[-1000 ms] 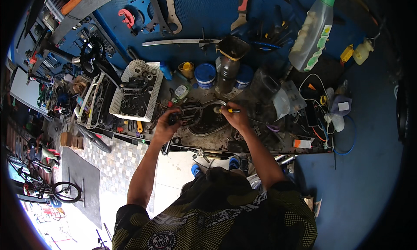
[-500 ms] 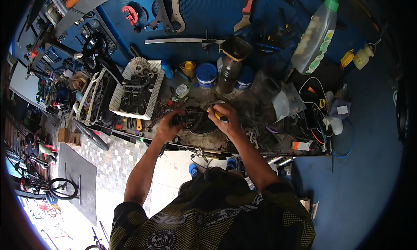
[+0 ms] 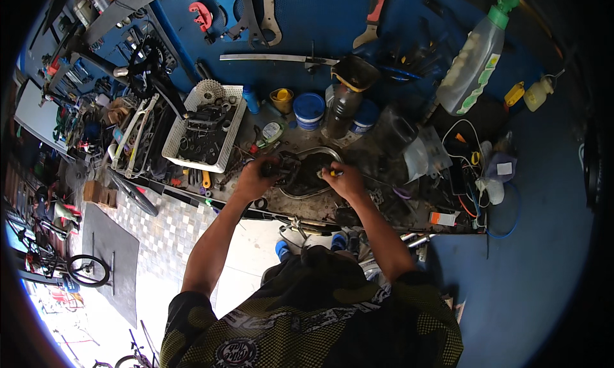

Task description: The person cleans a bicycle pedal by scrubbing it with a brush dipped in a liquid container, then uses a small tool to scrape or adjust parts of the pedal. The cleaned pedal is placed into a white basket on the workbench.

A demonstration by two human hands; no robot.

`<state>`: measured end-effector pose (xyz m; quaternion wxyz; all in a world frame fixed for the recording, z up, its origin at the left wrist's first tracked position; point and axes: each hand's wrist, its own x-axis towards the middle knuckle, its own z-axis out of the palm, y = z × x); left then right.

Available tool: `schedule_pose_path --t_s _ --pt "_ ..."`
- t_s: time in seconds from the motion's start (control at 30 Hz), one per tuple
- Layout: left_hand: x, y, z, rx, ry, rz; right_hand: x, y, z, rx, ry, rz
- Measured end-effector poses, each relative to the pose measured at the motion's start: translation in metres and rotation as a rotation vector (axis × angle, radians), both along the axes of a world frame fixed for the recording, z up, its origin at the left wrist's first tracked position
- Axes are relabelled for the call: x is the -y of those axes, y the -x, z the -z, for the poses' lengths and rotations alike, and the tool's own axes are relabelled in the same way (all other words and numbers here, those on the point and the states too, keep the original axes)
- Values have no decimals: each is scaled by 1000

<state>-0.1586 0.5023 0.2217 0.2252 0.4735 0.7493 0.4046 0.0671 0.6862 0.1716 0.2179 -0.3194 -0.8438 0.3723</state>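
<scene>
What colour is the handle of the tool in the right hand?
Yellow, on the bit of handle showing past the fingers; head view.

1. Shirt point(image 3: 320, 304): pale block lettering point(image 3: 300, 321) across the chest, upside down/skewed from here; round emblem point(image 3: 236, 353) with light script on one side.
2. Green-capped clear bottle point(image 3: 465, 70): green-and-white label point(image 3: 491, 62), print too small.
3. Orange-and-white box point(image 3: 442, 219): print unreadable.
4. Plastic bag point(image 3: 494, 168): white sticker point(image 3: 504, 169), nothing resolvable.
5. Blue tub point(image 3: 309, 104): white band, illegible.
</scene>
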Motion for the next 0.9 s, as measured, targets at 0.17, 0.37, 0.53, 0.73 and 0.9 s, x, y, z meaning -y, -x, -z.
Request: schedule_pose_path --t_s 0.17,0.37,0.53,0.73,0.9 --pt "-24 -22 -5 -230 213 -104 41 30 -48 -495 284 61" --pt "-28 -34 -2 -243 249 -149 56 37 -75 -484 -24 -41" --pt "-24 -22 -3 -34 -54 -135 54 34 -57 -585 87 -41" --pt "-20 -4 -10 268 -118 -119 58 26 -40 -439 222 59" --pt "-15 -1 -16 657 -130 -154 46 19 -31 -607 352 64"
